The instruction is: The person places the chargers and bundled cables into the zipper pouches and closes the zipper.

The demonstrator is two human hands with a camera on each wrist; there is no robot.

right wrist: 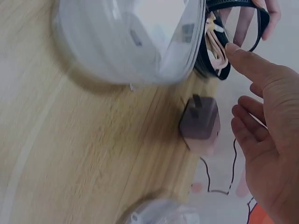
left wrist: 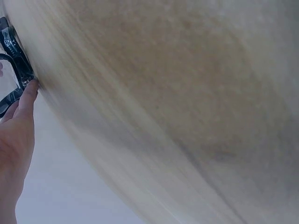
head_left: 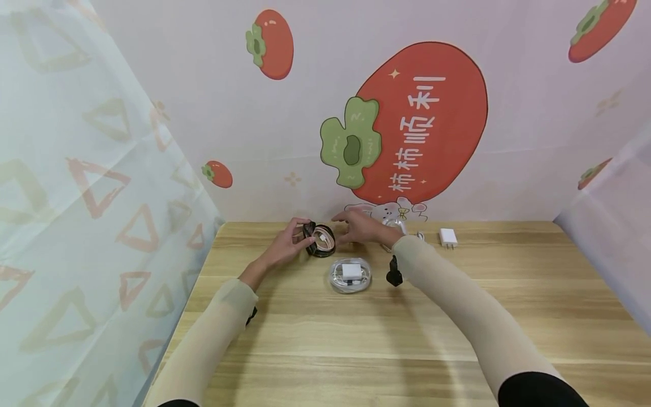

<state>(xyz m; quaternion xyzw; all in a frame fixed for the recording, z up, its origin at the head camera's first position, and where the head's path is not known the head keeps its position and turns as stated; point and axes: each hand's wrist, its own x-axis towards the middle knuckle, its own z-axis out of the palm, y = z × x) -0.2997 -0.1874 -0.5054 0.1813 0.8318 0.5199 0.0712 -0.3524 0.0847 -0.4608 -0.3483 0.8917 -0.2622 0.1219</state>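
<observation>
My left hand [head_left: 287, 245] holds the left side of a round black-rimmed case [head_left: 330, 249], its thumb and fingers at the rim. Coiled pale pink cable [right wrist: 216, 46] with a white plug end lies inside the case. In the left wrist view, the fingertips meet the black rim [left wrist: 16, 58]. Across from it, my right hand [head_left: 360, 227] hovers at the case's right side, fingers loosely bent around nothing. Its thumb tip lies right at the rim in the right wrist view, where fingers of the left hand [right wrist: 244, 25] show behind a black loop.
In front lies a round clear case [head_left: 335, 285] with a white charger [head_left: 351, 272]. A purplish-pink plug [right wrist: 201, 121] stands near the right hand. Another clear case [head_left: 395, 225] is partly behind the right wrist; a white charger [head_left: 447, 236] lies farther right. A patterned backdrop [head_left: 285, 130] borders the table.
</observation>
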